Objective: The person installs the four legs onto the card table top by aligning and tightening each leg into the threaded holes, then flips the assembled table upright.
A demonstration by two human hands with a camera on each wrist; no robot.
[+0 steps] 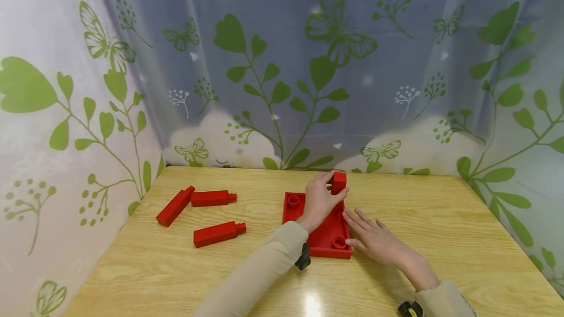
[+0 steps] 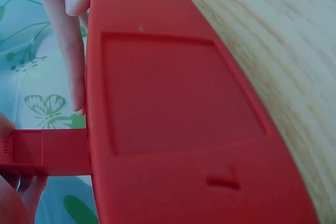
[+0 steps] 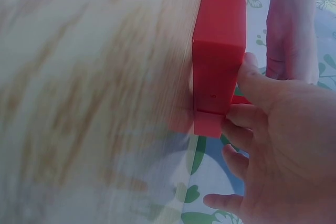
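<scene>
A square red plastic tabletop [image 1: 326, 231] lies upturned on the table, its raised rim and round corner sockets facing up. At its far right corner stands an upright red table leg [image 1: 339, 183], which my left hand [image 1: 318, 200] pinches between thumb and fingers near the top. The lower end of that leg is hidden by the hand and rim. In the left wrist view the same leg [image 2: 63, 151] rises from the tabletop's edge [image 2: 184, 95]. My right hand [image 1: 374, 239] touches the tabletop's right side, fingers extended; the right wrist view shows its thumb and fingers against that side.
Three more red legs with threaded ends lie on the left of the wooden table: one slanted leg [image 1: 174, 208], one behind [image 1: 210, 198] and one nearer leg [image 1: 216, 235]. A patterned curtain [image 1: 282, 87] hangs behind the table's far edge.
</scene>
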